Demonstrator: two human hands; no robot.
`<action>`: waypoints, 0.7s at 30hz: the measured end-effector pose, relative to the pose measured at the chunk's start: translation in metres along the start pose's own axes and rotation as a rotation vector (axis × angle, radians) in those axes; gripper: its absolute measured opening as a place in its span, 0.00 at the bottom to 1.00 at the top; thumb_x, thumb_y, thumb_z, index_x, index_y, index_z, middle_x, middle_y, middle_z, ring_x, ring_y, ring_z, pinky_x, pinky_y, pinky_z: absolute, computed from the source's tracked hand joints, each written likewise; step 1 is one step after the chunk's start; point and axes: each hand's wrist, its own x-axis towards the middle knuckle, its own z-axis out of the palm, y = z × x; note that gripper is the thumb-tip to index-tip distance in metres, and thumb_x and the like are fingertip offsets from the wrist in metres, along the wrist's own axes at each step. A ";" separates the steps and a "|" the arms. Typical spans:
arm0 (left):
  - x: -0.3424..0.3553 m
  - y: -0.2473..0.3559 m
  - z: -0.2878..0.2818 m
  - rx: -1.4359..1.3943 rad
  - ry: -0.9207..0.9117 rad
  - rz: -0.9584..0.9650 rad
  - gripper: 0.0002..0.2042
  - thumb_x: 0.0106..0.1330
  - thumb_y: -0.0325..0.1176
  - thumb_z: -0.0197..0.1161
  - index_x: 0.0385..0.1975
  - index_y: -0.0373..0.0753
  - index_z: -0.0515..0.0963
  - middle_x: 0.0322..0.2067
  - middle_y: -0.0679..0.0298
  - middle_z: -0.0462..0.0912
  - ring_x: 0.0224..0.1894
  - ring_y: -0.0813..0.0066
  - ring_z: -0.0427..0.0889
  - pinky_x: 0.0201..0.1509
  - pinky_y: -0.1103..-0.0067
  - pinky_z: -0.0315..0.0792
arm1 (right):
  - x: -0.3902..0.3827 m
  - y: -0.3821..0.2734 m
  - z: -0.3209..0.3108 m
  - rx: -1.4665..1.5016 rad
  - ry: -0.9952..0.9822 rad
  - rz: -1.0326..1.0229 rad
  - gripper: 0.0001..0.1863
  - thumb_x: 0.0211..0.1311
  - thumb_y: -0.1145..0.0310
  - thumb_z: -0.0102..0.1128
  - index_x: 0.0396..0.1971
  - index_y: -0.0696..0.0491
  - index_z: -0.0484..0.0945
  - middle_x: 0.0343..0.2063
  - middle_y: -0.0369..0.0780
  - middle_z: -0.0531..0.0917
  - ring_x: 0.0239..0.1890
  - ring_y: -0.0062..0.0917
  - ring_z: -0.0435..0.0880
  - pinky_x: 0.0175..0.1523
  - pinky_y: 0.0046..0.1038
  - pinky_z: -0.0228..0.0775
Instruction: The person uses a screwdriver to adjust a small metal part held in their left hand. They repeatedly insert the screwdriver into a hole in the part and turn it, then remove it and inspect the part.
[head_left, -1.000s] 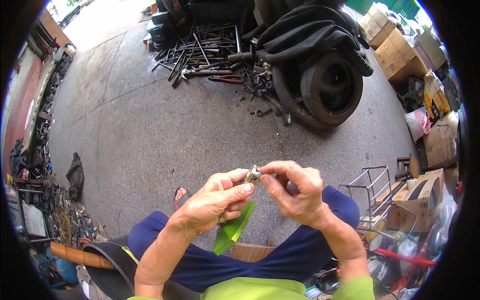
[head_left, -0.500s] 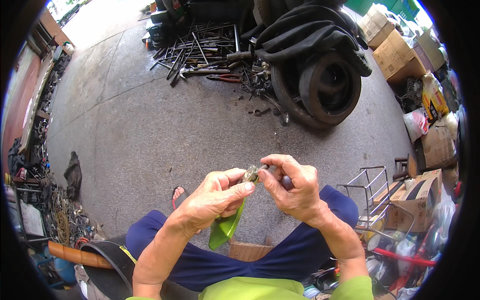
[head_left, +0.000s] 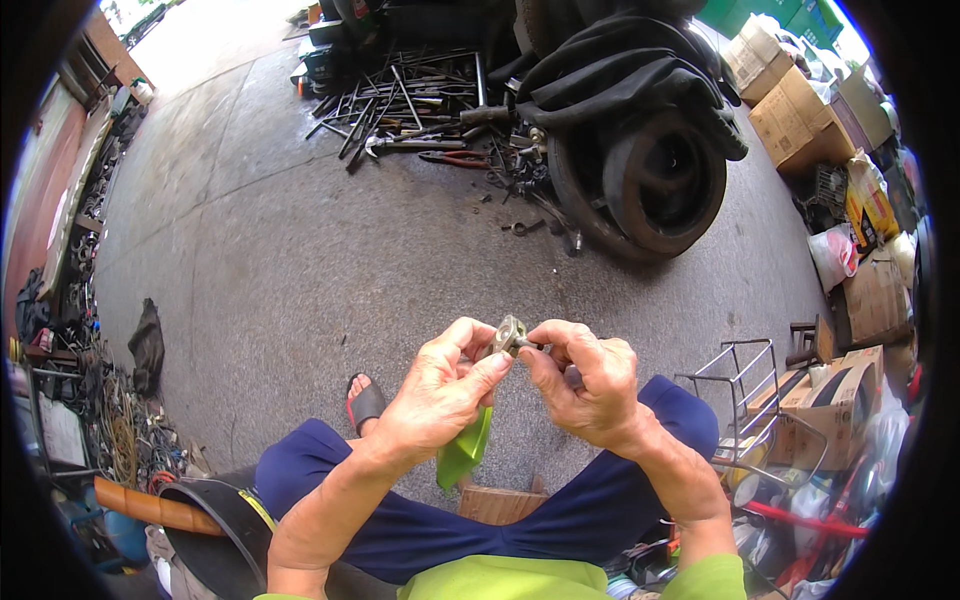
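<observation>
My left hand [head_left: 450, 390] grips a small silver metal fitting [head_left: 507, 336] between thumb and fingers. A bright green piece [head_left: 460, 450], apparently plastic, hangs below that hand; whether it joins the fitting is hidden. My right hand [head_left: 590, 385] pinches a short metal pin or bolt [head_left: 532, 344] at the fitting's right side. Both hands are above my spread knees in blue trousers, with a small wooden stool or board [head_left: 500, 505] between them.
Piled metal tools [head_left: 420, 100] lie ahead, beside stacked tires [head_left: 670, 195] and rubber tubes. Cardboard boxes [head_left: 795, 120], bags and a wire rack [head_left: 740, 390] stand on the right. Clutter, a black bin [head_left: 210, 520] and an orange curved piece [head_left: 150, 500] line the left.
The fitting has turned, showing its rounded face, and has risen slightly from a second ago. My left hand has lifted a little. Less of the green piece shows, and more of my sandalled foot.
</observation>
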 end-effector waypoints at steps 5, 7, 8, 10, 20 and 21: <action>0.011 -0.025 -0.004 0.434 0.146 0.395 0.11 0.68 0.32 0.59 0.47 0.36 0.75 0.34 0.62 0.76 0.32 0.73 0.77 0.35 0.77 0.70 | 0.000 0.000 0.000 0.009 -0.002 0.035 0.10 0.55 0.77 0.67 0.35 0.60 0.77 0.13 0.35 0.76 0.12 0.14 0.72 0.17 0.17 0.60; 0.004 -0.018 -0.001 0.581 0.154 0.362 0.13 0.68 0.34 0.58 0.49 0.37 0.75 0.34 0.57 0.76 0.36 0.64 0.79 0.39 0.72 0.71 | 0.000 0.001 -0.002 0.024 -0.004 0.087 0.09 0.56 0.76 0.67 0.35 0.60 0.77 0.13 0.35 0.76 0.12 0.13 0.72 0.17 0.17 0.60; 0.000 -0.010 0.001 0.609 0.146 0.319 0.13 0.69 0.35 0.58 0.49 0.37 0.75 0.34 0.57 0.76 0.36 0.63 0.79 0.40 0.72 0.71 | -0.001 0.001 -0.002 0.047 -0.006 0.132 0.09 0.57 0.76 0.67 0.35 0.60 0.77 0.13 0.34 0.76 0.12 0.13 0.72 0.17 0.17 0.60; -0.001 -0.013 0.000 0.634 0.114 0.308 0.14 0.69 0.37 0.57 0.49 0.36 0.75 0.35 0.56 0.76 0.37 0.64 0.79 0.41 0.72 0.72 | -0.001 0.000 -0.004 0.049 -0.019 0.204 0.09 0.57 0.74 0.67 0.35 0.59 0.77 0.15 0.35 0.78 0.14 0.14 0.75 0.19 0.18 0.63; 0.004 -0.015 -0.005 0.398 0.040 0.187 0.13 0.69 0.35 0.58 0.47 0.34 0.77 0.34 0.62 0.79 0.36 0.76 0.76 0.42 0.78 0.71 | -0.002 0.002 -0.009 0.043 -0.144 0.119 0.10 0.57 0.73 0.67 0.37 0.57 0.77 0.21 0.39 0.82 0.18 0.20 0.82 0.23 0.20 0.73; 0.003 -0.011 -0.003 0.375 0.034 0.160 0.13 0.70 0.35 0.58 0.47 0.34 0.77 0.32 0.65 0.79 0.34 0.79 0.75 0.40 0.79 0.71 | -0.002 0.001 -0.009 0.051 -0.173 0.087 0.10 0.57 0.73 0.66 0.37 0.57 0.77 0.21 0.39 0.82 0.18 0.20 0.82 0.23 0.21 0.73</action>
